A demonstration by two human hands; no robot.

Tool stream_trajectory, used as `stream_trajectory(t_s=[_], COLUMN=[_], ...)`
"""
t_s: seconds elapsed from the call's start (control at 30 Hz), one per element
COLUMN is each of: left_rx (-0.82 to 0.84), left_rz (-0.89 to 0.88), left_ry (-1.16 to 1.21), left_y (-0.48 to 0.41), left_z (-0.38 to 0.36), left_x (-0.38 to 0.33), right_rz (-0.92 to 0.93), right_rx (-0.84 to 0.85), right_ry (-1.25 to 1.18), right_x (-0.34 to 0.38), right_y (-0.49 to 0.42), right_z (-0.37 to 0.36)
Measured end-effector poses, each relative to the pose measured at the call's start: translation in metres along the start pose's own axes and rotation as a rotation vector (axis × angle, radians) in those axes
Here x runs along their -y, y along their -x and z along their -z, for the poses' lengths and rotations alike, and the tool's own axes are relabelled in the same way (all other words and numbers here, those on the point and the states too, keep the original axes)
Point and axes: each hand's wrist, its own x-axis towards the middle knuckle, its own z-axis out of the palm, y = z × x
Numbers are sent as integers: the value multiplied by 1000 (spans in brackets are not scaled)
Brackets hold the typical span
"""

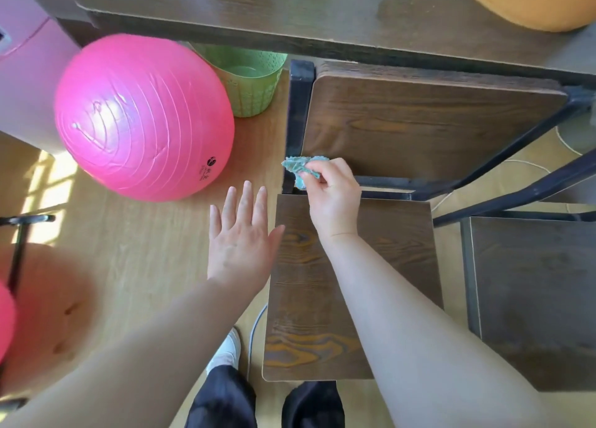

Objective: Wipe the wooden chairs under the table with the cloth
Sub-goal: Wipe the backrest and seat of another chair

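Fingers of the right hand pinch the cloth by the chair. The left hand has its fingers apart. Writing on the ball is too small to read.

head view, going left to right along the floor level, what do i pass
pink ball → left hand → cloth, pinched by the right hand → second chair

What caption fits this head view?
Right hand holds a crumpled teal cloth at the back of the dark wooden chair; left hand open beside it.
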Motion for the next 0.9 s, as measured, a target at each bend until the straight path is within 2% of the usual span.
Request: stream_trajectory(t_s=[0.2,0.33,0.4,0.53,0.73,0.9], left_rx=[54,88,95,97,109,113], left_rz=[2,13,10,-6,-8,-16], left_ry=[21,35,43,51,33,35], left_y=[5,5,4,0,-7,-10], left_z=[-41,-67,-75,-85,-90,-93], left_x=[-28,-49,-61,-79,-94,-104], right_rz=[-151,-493,-588,-604,-646,-674], right_rx=[366,466,505,558,669,662], right_ry=[95,-42,-51,-56,-192,-230], right_x=[-64,-110,-123,-143,-153,-154], right_y=[12,11,10,6,-2,0], right_z=[24,57,74,101,121,128])
